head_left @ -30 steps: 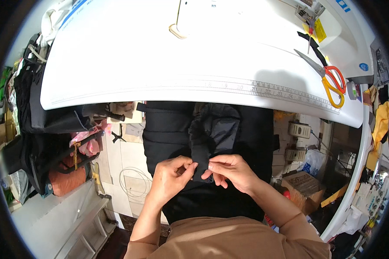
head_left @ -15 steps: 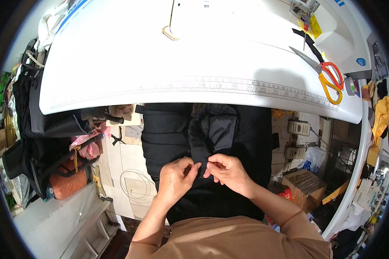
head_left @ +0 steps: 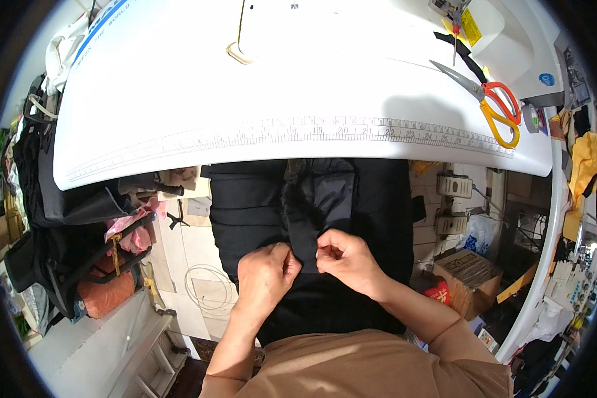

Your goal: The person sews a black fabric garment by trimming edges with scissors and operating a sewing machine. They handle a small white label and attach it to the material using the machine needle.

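Note:
Black cloth (head_left: pixel 245 205) lies across my lap below the table edge. On top of it is a black garment piece (head_left: pixel 331 192) with a shiny, lining-like panel and a matte band (head_left: pixel 304 242) reaching toward me. My left hand (head_left: pixel 267 275) is closed, thumb against fingers, at the left side of the band's near end. My right hand (head_left: pixel 346 262) pinches the band's right edge, with its fingers curled. Between the two hands the band lies fairly flat. Black on black hides exactly how much fabric sits within each grip.
A white sewing table (head_left: pixel 245 99) with a printed ruler spans the far side. Orange-and-yellow scissors (head_left: pixel 494 113) and a screwdriver (head_left: pixel 456 30) lie at its right. Dark fabrics (head_left: pixel 86 199) hang at left; a cardboard box (head_left: pixel 467 278) and foot pedals (head_left: pixel 454 186) stand at right.
My hands have moved slightly apart, and the band between them looks wider and flatter. The right fingers have closed on its edge. The whole view has shifted a little.

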Demonstrator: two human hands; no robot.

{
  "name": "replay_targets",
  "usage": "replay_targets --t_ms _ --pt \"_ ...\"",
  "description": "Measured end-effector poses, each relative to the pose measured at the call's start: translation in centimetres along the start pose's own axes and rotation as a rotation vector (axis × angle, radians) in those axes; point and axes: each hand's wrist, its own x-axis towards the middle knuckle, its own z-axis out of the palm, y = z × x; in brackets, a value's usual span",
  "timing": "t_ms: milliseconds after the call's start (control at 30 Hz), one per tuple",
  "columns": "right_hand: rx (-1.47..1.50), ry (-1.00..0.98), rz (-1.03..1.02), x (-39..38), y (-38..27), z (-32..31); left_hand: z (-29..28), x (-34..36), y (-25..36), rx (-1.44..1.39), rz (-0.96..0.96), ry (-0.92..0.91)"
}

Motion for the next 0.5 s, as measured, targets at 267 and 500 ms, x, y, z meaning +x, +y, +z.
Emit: replay_targets --t_ms 267,500 --pt "-0.021 0.051 0.051 -0.2 -1.5 -0.2 -0.3 0.0 0.4 -0.554 -0.328 0.021" --pt "-0.092 0.028 -0.022 -0.5 -1.4 0.5 0.0 1.0 0.7 -0.053 0.008 0.153"
